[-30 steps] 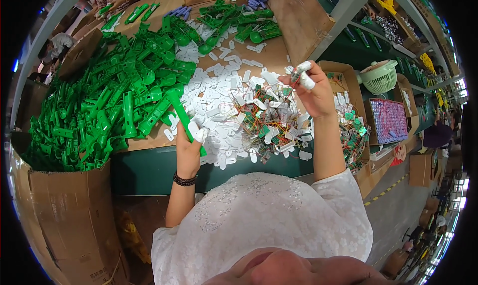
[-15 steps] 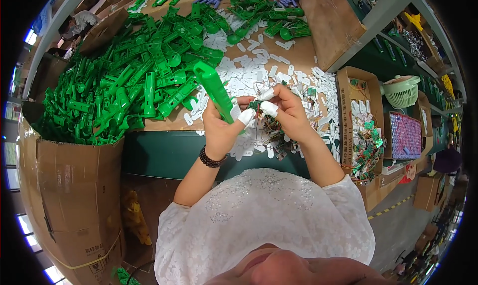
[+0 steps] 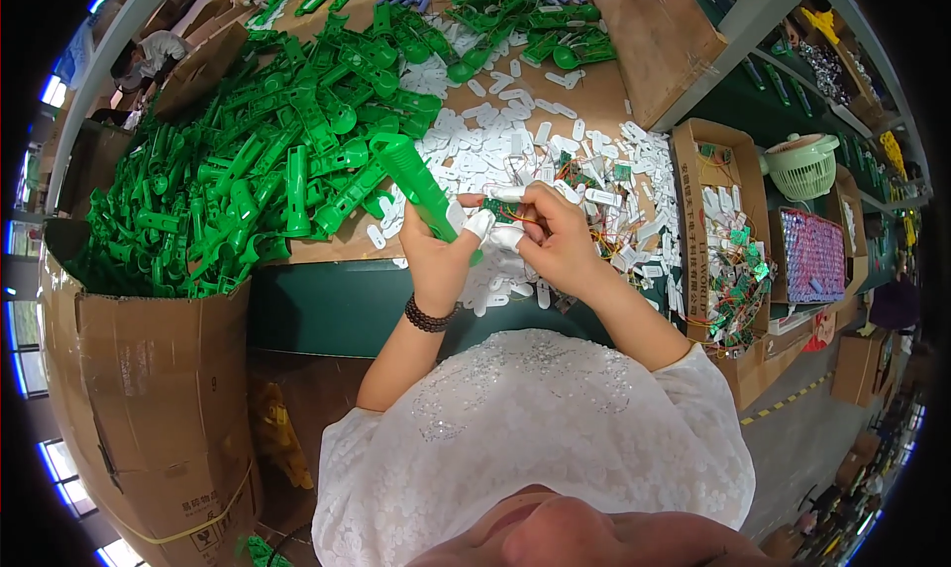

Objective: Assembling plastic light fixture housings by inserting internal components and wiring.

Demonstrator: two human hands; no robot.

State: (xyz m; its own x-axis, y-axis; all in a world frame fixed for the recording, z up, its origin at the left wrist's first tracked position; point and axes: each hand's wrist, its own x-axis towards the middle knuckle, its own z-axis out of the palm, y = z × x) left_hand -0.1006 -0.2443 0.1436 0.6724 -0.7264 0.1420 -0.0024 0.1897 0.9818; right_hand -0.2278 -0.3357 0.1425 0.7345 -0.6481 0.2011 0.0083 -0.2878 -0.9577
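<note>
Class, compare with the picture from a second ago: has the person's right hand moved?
Yes. The right hand has come in from over the white pieces toward the left hand and green casing.

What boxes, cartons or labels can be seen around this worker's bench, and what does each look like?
Large brown cardboard carton: lower left beside the bench, dark print and a yellow strap near its bottom.
Open cardboard tray: right of the hands, narrow, brown, dark print along its wall, small wired green parts inside.
Flat cardboard sheet: upper right on the bench, plain brown.
Small cardboard box: far right on the floor, brown.
</note>
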